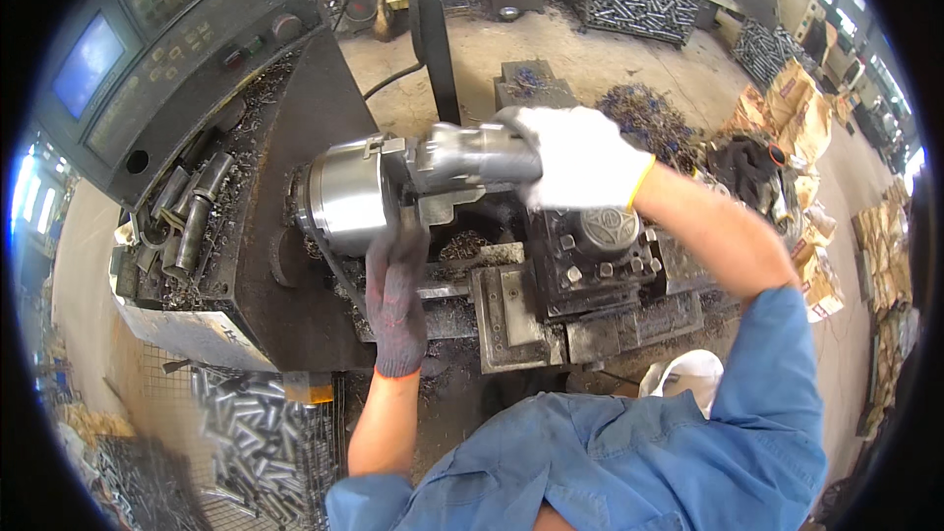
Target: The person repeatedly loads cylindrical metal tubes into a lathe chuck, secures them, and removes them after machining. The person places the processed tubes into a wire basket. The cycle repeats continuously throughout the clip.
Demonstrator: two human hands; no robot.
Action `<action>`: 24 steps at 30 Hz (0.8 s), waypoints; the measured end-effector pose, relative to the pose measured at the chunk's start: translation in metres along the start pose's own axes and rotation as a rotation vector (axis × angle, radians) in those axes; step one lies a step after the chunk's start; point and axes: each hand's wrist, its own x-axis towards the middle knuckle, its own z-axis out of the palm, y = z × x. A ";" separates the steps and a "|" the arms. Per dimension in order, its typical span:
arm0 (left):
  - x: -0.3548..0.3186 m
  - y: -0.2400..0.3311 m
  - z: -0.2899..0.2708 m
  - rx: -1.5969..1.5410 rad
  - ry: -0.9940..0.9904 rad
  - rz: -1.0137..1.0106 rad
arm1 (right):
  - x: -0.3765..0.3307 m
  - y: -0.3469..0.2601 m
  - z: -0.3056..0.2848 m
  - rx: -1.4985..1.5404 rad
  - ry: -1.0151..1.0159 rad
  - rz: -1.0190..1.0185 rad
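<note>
My right hand (588, 159), in a white glove, is closed around the right end of a thick steel cylinder (472, 157). The cylinder lies level, its left end at the jaws of a lathe chuck (346, 195); motion blurs that end, so I cannot tell whether the jaws grip it. Below the chuck's jaw side, my left hand (397, 310) wears a dark grey glove with an orange cuff. Its fingers point up, stretched out beside the chuck; the tips are dark and blurred. A black tool post (590, 261) with several bolts stands just below my right hand.
A control panel with a lit screen (88, 67) rises at the left. Metal parts (202, 211) lie on the machine ledge. Wire bins hold steel pieces (258, 442) at lower left and more rods (639, 2) at the back. Metal shavings (649, 123) pile behind my right hand.
</note>
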 end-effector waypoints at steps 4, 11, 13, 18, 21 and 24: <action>-0.073 -0.028 -0.066 0.207 0.283 -0.366 | 0.046 0.057 0.026 -0.545 -0.228 0.010; -0.218 -0.040 -0.185 -0.035 0.812 -0.390 | 0.079 0.092 0.113 0.031 -0.548 0.026; -0.231 -0.031 -0.212 -0.002 0.940 -0.370 | 0.087 0.091 0.127 -0.035 -0.523 0.020; -0.219 -0.010 -0.249 -0.064 1.232 -0.143 | 0.085 0.105 0.128 0.087 -0.555 -0.013; -0.215 0.000 -0.257 -0.171 1.325 -0.198 | 0.077 0.112 0.118 0.087 -0.595 0.035; -0.220 0.006 -0.268 -0.099 1.082 -0.232 | 0.079 0.101 0.121 0.070 -0.681 0.190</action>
